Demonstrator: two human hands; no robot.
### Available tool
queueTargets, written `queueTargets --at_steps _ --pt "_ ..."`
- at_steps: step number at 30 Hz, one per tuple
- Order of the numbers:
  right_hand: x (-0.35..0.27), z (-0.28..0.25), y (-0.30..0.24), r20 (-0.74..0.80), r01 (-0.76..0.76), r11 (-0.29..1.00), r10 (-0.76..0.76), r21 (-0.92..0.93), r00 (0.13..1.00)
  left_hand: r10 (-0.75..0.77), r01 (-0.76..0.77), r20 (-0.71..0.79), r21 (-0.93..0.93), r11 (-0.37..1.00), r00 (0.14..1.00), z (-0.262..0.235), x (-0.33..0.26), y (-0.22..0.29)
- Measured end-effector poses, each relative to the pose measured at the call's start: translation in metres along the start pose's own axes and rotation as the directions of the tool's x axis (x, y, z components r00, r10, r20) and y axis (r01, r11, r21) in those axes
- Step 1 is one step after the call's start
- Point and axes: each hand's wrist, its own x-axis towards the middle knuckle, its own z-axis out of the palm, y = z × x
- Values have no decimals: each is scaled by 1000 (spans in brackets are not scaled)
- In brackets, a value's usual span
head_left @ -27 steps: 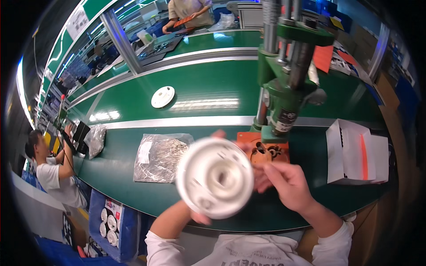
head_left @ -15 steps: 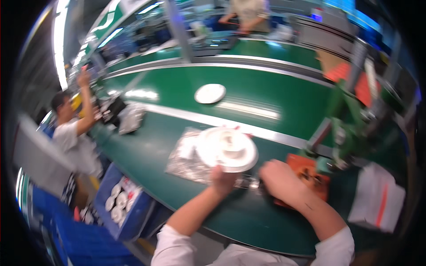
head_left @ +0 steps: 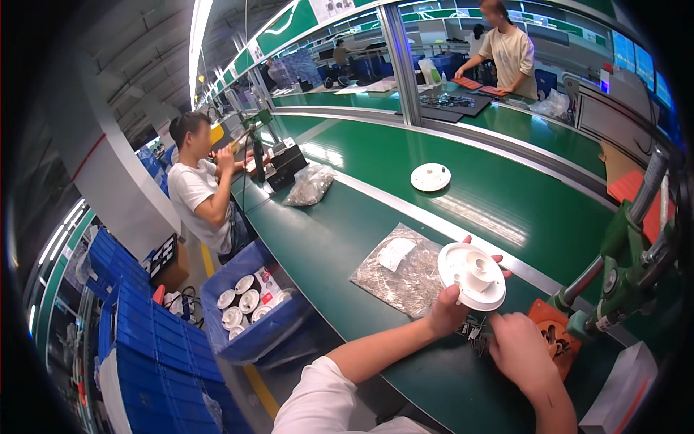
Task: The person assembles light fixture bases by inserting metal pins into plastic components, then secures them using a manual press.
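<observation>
My left hand (head_left: 448,312) grips a white round plastic housing (head_left: 463,271) by its rim, thumb in front and fingertips showing behind the far edge. A raised round hub on the housing faces up. Close by on the right, my right hand (head_left: 522,349) is low over the green bench with its fingers curled. Several small metal pins or clips (head_left: 473,334) lie beside its fingertips. Whether it pinches one is hidden. An orange fixture block (head_left: 543,314) with dark metal parts on it sits just right of that hand. Left of the housing lies a clear plastic bag (head_left: 390,278) of thin metal pieces.
Another white disc (head_left: 431,178) lies on the green conveyor (head_left: 361,155). A green hand press (head_left: 614,289) stands at the right, near a white box (head_left: 623,394). The blue bin (head_left: 249,354) at left holds white housings. A co-worker (head_left: 210,184) is at the bench's far left.
My view has swung left, so the bench and both hands appear farther right. The housing stays in my left hand. My right hand remains beside the metal pieces and the orange block.
</observation>
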Motion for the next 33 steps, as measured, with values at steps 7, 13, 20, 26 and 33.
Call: queueTargets --at_steps 7,13,20,26,33 --pt "-58 -34 -19 -197 -44 951 108 305 974 -124 128 106 -31 991 987 10 -4 -5" --pt "-66 -41 -13 -531 106 970 28 221 847 -242 250 263 1 968 934 24 -18 -7" --pt "-83 -45 -18 -562 89 940 120 330 818 -223 259 423 -29 965 878 50 -37 -28" --pt "-90 -44 -7 -580 85 966 76 246 811 -262 317 367 -96 944 892 61 -49 -39" --pt "-85 -44 8 -507 77 969 54 235 860 -204 226 345 -24 974 916 46 -44 -26"
